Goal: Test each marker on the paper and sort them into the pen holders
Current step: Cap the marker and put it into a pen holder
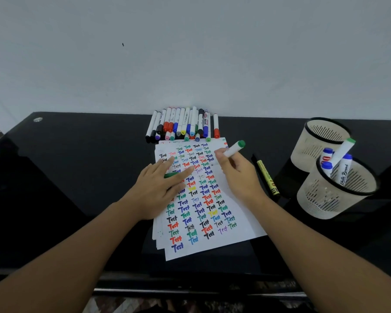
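A stack of white paper (239, 213) covered in coloured "Test" words lies on the black table. My right hand (237, 175) grips a white marker with a green end (235, 149), its tip down on the paper. My left hand (158, 190) lies flat on the sheet with straight fingers; a green cap (170, 175) shows between them. A pile of several markers (183, 125) lies against the wall behind the paper. Two beige mesh pen holders stand at the right: the far one (321, 141) looks empty, the near one (339, 193) holds several markers.
A yellow marker (268, 177) lies on the black table (77, 166) between the paper and the holders. A pale wall rises directly behind the table. The table's front edge runs below my forearms.
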